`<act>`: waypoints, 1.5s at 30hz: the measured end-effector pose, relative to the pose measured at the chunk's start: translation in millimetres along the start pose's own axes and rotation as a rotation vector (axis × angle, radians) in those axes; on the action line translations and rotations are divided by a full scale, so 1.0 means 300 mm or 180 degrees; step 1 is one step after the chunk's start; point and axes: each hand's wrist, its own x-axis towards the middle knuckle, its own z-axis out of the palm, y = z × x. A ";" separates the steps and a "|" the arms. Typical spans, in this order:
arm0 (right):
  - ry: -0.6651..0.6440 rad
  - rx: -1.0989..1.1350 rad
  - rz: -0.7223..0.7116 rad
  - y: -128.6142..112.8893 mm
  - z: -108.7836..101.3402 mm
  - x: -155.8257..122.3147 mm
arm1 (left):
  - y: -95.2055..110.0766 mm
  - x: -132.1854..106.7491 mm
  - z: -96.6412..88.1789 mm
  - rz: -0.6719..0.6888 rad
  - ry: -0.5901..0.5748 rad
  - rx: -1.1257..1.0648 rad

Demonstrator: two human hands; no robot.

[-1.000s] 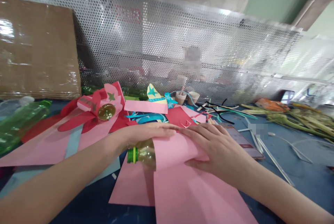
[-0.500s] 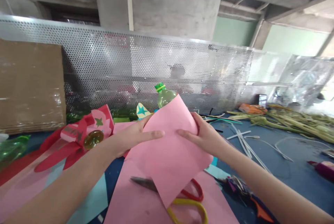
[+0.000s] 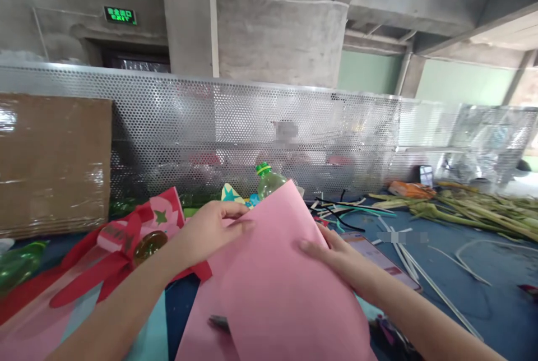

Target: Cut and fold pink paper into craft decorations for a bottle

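Paper [image 3: 281, 277] slants up between left hand [image 3: 208, 233] and right hand [image 3: 347, 260], both pinching its edges

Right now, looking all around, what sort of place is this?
It looks like a workshop or craft room, maybe in a bare concrete building. You can tell from the pink paper over the blue table, the perforated metal screen behind it and the green exit sign.

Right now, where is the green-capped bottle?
In the head view, the green-capped bottle is near the middle, its top showing beyond the pink sheet held by the left hand and right hand, right of the cutout with a blue star.
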 end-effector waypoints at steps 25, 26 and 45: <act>-0.0841 0.1381 0.0593 0.078 -0.049 0.037 | -0.028 0.019 0.033 0.0247 0.0841 0.1135; -0.0836 0.1368 0.0566 0.076 -0.048 0.037 | -0.033 0.021 0.032 0.0289 0.0877 0.1160; 0.1571 -0.0512 -0.1393 0.067 0.024 0.035 | 0.063 -0.043 0.224 0.0130 0.0275 -0.1176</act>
